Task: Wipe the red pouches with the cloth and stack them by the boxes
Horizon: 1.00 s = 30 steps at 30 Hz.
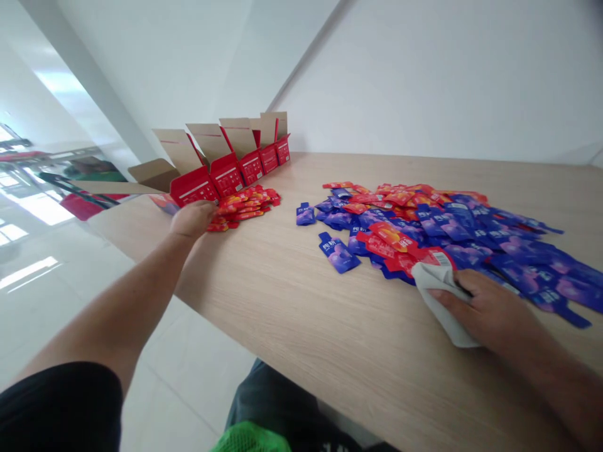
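My left hand (pixel 194 217) reaches to the far left, at the near edge of a small heap of red-orange packets (pixel 247 204). Its fingers curl down against the heap, and what they hold, if anything, is hidden. My right hand (pixel 478 304) is closed on a limp white pouch (pixel 443 295), thumb on top. A red part with a barcode (pixel 440 257) shows at the pouch's far end, against the large mixed pile. Purple-blue packets (pixel 450 226) and red packets (pixel 391 237) make up that pile.
Red cartons (pixel 227 176) with raised brown flaps stand in a row at the back left, beside the small heap. One flap (pixel 153 172) sticks out leftward past the wooden table (pixel 282 301). A single purple packet (pixel 338 252) lies in front of the pile. A white wall rises behind.
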Motion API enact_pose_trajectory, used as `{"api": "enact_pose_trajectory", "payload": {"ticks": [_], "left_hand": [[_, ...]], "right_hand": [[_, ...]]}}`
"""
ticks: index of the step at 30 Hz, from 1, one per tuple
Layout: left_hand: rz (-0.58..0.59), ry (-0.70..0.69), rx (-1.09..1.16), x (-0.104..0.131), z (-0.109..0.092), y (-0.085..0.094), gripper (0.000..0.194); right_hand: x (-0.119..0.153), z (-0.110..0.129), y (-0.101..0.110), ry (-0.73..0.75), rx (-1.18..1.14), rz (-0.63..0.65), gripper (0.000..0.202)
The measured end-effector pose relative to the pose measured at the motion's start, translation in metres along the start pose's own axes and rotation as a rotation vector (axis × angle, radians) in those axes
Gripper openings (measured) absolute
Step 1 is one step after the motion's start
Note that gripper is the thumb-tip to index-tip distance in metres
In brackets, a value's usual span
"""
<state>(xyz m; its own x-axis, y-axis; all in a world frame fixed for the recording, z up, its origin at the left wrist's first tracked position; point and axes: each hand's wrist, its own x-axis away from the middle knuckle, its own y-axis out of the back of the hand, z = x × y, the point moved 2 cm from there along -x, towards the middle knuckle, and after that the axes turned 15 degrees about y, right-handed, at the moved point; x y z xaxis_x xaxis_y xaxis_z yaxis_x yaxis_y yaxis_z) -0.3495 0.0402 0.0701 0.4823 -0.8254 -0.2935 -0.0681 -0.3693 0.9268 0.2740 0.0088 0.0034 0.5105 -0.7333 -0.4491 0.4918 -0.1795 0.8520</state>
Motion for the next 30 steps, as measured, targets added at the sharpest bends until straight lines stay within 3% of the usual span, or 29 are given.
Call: {"api": "enact_pose_trajectory", "payload": {"ticks": [3,6,11,15,18,24,27,30], "left_hand": [[0.042,0.032,-0.019,0.002,0.008,-0.018,0.014],[0.014,0.059,-0.01,0.009,0.011,-0.021,0.013],[-0.034,0.033,0.045,0.019,-0.017,-0.012,0.018],[0.029,-0.109,0.125,0.035,-0.076,-0.019,0.029],[0.174,-0.324,0.257,0.059,-0.139,-0.032,0.032],[0.318,-0.57,0.296,0.105,-0.267,-0.055,0.035],[0.322,-0.636,0.293,0.114,-0.307,-0.062,0.04],[0.324,-0.639,0.263,0.112,-0.325,-0.067,0.042]], "right_hand": [[0.0,-0.001,0.0,0.029,0.013,-0.025,0.024],[0.0,-0.003,-0.001,0.023,0.031,-0.02,0.027],[-0.001,-0.008,-0.005,-0.015,0.045,-0.028,0.034],[-0.004,-0.008,-0.005,-0.069,0.064,-0.041,0.033],[-0.006,-0.005,-0.002,-0.108,0.07,-0.092,0.033],[-0.007,-0.006,0.002,-0.184,0.001,-0.197,0.036],[-0.008,-0.01,0.003,-0.203,-0.002,-0.235,0.036],[-0.009,-0.012,0.003,-0.184,-0.042,-0.27,0.037]]}}
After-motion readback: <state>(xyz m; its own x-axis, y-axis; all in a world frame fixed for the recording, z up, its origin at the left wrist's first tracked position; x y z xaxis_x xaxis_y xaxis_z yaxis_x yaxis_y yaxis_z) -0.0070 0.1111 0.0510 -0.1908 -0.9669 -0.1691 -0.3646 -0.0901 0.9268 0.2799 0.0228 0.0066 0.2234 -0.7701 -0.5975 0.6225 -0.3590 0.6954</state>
